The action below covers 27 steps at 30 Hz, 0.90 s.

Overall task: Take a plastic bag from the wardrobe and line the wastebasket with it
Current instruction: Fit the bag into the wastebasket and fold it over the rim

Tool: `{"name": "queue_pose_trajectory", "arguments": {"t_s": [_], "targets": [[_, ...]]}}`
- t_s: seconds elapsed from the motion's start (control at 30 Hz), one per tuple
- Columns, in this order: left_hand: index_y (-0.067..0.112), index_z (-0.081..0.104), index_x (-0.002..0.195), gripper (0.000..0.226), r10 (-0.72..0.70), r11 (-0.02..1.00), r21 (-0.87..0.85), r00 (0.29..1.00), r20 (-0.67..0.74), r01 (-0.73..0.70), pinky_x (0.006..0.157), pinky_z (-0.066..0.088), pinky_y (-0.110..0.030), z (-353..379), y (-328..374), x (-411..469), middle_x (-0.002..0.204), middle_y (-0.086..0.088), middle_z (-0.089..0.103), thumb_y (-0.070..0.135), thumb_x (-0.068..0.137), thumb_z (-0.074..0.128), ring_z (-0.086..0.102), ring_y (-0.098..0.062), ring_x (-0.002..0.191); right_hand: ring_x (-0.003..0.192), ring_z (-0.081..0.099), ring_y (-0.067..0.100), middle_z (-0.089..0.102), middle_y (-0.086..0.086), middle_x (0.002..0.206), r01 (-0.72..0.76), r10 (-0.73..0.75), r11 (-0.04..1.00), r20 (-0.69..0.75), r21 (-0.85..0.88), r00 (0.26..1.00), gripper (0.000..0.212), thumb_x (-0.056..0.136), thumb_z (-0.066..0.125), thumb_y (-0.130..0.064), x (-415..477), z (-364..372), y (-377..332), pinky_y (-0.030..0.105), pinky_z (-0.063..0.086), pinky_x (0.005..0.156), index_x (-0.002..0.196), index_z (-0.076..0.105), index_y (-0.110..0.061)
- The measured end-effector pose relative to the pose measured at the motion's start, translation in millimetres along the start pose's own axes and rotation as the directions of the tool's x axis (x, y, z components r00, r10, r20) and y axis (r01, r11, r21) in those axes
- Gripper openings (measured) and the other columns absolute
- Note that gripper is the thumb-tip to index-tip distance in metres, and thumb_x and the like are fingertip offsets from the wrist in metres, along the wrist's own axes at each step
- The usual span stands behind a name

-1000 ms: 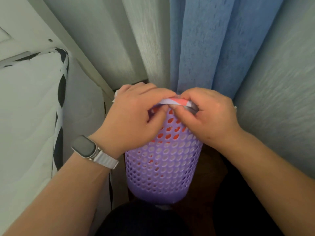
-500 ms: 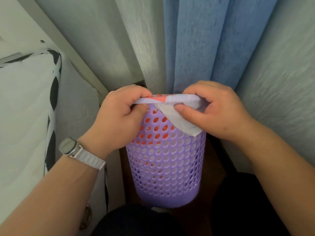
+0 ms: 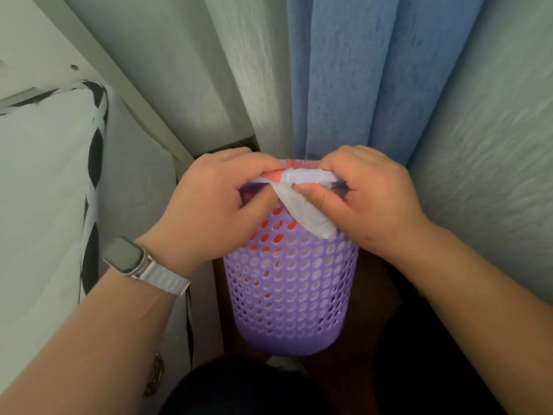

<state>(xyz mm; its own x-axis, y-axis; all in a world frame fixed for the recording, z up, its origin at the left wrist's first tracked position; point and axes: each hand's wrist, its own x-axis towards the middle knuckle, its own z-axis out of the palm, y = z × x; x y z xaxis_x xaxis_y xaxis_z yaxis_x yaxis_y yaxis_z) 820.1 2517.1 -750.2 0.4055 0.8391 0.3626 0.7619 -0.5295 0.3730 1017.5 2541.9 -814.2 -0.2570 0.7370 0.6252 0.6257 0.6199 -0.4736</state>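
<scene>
1. One wastebasket: purple plastic, round, its wall full of small holes, standing upright on the floor in the middle of the view.
2. One plastic bag: white with red-orange patches. It sits inside the wastebasket, the red showing through the upper holes, and its edge is folded over the near rim, with a white flap hanging down the outside.
3. Two hands, both at the near rim, close together but with a short stretch of bag between them.
   - The left hand has its fingers curled over the rim from above and the thumb underneath, closed tight on the bag's edge.
   - The right hand does the same on its side: fingers over the rim, thumb pressing the white flap against the wastebasket's outer wall.
4. One watch with a dark square face and a white band, on the left wrist.
5. The floor is dark brown, showing only in a narrow strip around the wastebasket.
6. Behind the wastebasket hang curtains: one blue panel in the middle, with pale grey-green fabric on both sides of it.
7. On the left lies one white mattress or cushion edged with black-and-white trim, just beside the wastebasket; which of the two it is I cannot tell.
</scene>
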Motion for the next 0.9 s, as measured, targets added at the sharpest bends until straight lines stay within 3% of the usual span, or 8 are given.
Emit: {"name": "queue_pose_trajectory", "arguments": {"t_s": [0.17,0.33,0.67,0.77,0.9], "targets": [[0.011,0.071,0.088,0.009,-0.075,0.997,-0.023,0.997,-0.024,0.074,0.064,0.048,-0.038,1,-1,-1,0.077,-0.001,0.067,0.014,0.085,0.063,0.061,-0.016,0.072,0.066,0.054,0.022,0.057,-0.001,0.069,-0.041,0.04,0.997,0.013,0.066,0.999,0.044,0.089,0.054,-0.055,0,1,-4,0.041,0.046,0.056,0.077,0.062,-0.013],[0.011,0.07,0.093,0.027,-0.085,0.987,-0.127,0.994,0.071,0.094,0.068,0.047,-0.033,-4,-1,-2,0.081,-0.002,0.066,0.03,0.082,0.055,0.06,-0.015,0.076,0.064,0.052,0.022,0.054,-0.002,0.067,-0.031,0.03,0.999,0.011,0.045,0.999,0.044,0.089,0.055,-0.054,0,1,-3,0.041,0.046,0.053,0.074,0.059,-0.013],[0.018,0.066,0.08,0.017,-0.115,0.993,0.032,0.993,-0.027,0.116,0.058,0.04,-0.023,6,-1,-3,0.067,0.008,0.058,0.03,0.085,0.055,0.051,-0.008,0.064,0.064,0.048,0.016,0.05,-0.006,0.066,-0.081,0.074,0.987,0.058,0.139,0.996,0.038,0.087,0.057,-0.051,2,-2,-5,0.039,0.044,0.055,0.075,0.059,-0.015],[0.017,0.064,0.079,0.019,-0.104,0.99,0.089,0.994,-0.041,0.107,0.056,0.039,-0.025,9,-1,-4,0.064,0.008,0.054,0.03,0.087,0.053,0.048,-0.008,0.061,0.068,0.049,0.012,0.054,-0.007,0.072,-0.06,0.035,0.974,0.118,0.22,0.992,0.029,0.087,0.061,-0.044,5,-9,2,0.033,0.042,0.062,0.081,0.063,-0.016],[0.015,0.062,0.08,0.021,-0.102,0.993,0.056,0.992,-0.076,0.106,0.058,0.042,-0.028,8,-2,-5,0.068,0.005,0.056,0.03,0.088,0.05,0.049,-0.009,0.063,0.075,0.05,0.015,0.056,-0.006,0.078,0.007,-0.031,0.982,0.123,0.19,0.992,0.026,0.086,0.063,-0.04,10,-15,16,0.03,0.039,0.071,0.087,0.065,-0.014]]}}
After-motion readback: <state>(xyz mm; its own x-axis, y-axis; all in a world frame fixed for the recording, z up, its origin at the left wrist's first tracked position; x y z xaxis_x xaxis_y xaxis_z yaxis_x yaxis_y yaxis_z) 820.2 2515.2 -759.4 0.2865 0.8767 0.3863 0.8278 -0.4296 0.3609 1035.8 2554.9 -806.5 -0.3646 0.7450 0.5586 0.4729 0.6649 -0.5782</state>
